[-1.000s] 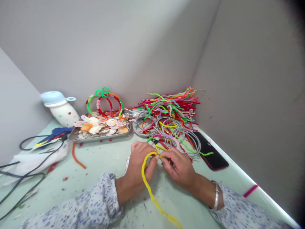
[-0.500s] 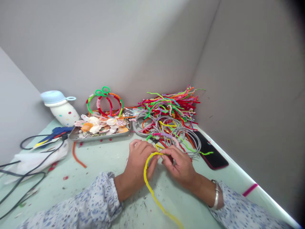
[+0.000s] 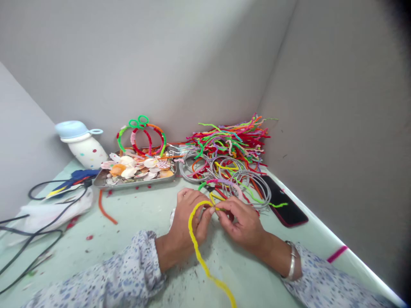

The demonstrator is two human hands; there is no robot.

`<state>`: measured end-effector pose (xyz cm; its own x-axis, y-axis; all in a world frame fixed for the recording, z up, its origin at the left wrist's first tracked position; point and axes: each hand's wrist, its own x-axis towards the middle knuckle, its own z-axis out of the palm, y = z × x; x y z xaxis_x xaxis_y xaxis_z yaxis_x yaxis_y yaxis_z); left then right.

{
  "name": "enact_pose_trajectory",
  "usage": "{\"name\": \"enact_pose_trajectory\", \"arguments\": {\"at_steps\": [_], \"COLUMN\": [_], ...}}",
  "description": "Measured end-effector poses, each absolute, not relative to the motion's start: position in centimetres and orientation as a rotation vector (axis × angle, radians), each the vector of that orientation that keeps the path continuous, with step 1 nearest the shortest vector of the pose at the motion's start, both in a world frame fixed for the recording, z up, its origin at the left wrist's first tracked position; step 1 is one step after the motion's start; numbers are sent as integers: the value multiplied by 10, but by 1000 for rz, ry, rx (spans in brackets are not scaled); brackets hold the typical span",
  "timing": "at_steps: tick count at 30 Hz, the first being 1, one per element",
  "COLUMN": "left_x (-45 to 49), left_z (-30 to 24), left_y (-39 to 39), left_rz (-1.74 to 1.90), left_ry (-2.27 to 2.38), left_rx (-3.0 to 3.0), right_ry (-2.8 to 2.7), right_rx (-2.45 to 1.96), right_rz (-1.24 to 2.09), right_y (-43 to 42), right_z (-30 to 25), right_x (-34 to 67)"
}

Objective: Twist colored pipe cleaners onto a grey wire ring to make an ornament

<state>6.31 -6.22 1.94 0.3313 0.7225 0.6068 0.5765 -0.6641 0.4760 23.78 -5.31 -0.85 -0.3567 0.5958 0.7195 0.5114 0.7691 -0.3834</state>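
A yellow pipe cleaner [image 3: 199,256] is pinched between both hands at the middle of the table. My left hand [image 3: 190,218] is closed, its thumb and fingers on the pipe cleaner, whose long tail arches over this hand and hangs toward me. Closed in a pinch close beside it, my right hand [image 3: 241,222] grips the yellow strand near the same spot. Just beyond the fingertips a short yellow loop shows. Behind the hands lies a curved multicoloured pipe-cleaner piece [image 3: 222,181], green, pink and lilac. The fingertips hide exactly how the strands cross.
At the back left stands a metal tray [image 3: 136,185] of seashells, with pipe-cleaner hoops [image 3: 163,139] behind. A leaning bottle [image 3: 85,147], black cables [image 3: 35,234] and an orange strand [image 3: 105,210] lie leftward. Back right are grey wire coils [image 3: 269,192], a pipe-cleaner heap [image 3: 237,137] and a phone [image 3: 287,207].
The yellow tail has swung left, its arch shifting over my left hand and its lower end moving left. Both hands stay nearly in place, still pinching the strand.
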Motion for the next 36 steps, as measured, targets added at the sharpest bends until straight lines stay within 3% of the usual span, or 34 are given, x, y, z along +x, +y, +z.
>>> {"name": "enact_pose_trajectory", "arguments": {"at_steps": [36], "left_x": [64], "left_z": [10], "left_y": [-56], "left_rz": [1170], "left_ry": [1295], "left_rx": [2160], "right_ry": [-2102], "right_rx": [-736], "right_rz": [-238], "right_y": [-49], "right_z": [-10], "right_x": [241]}}
